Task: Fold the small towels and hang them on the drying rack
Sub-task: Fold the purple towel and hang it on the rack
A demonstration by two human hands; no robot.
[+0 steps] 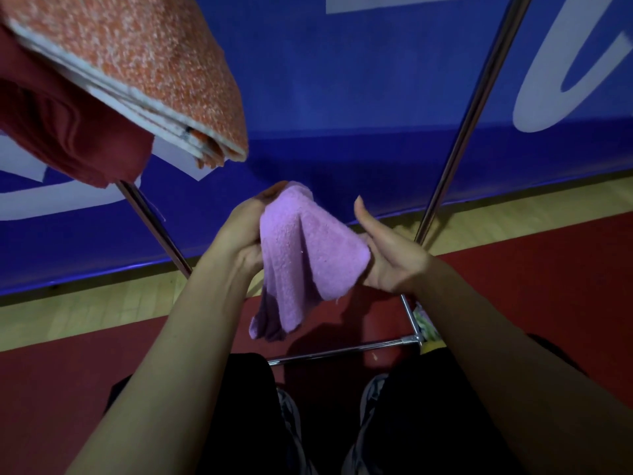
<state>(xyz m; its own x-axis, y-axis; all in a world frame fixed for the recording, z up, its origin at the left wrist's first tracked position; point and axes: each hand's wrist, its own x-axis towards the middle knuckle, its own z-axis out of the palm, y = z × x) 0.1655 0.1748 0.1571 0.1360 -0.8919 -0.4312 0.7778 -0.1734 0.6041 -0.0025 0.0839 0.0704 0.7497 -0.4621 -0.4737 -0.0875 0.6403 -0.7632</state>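
Purple towel hung limp between both hands; left hand gripped its 10 o'clock corner; right hand pinched its 3 o'clock edge; soft, light, best held by corners.

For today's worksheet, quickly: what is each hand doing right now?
Left hand: grips the purple towel at its upper corner.
Right hand: holds the towel's other side, thumb up.

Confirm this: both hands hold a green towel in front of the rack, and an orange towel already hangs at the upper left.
Not quite. The towel held between the left hand and the right hand is purple, not green, as the head view shows. The rest stands: it is in front of the rack, and the orange towel hangs at the upper left.
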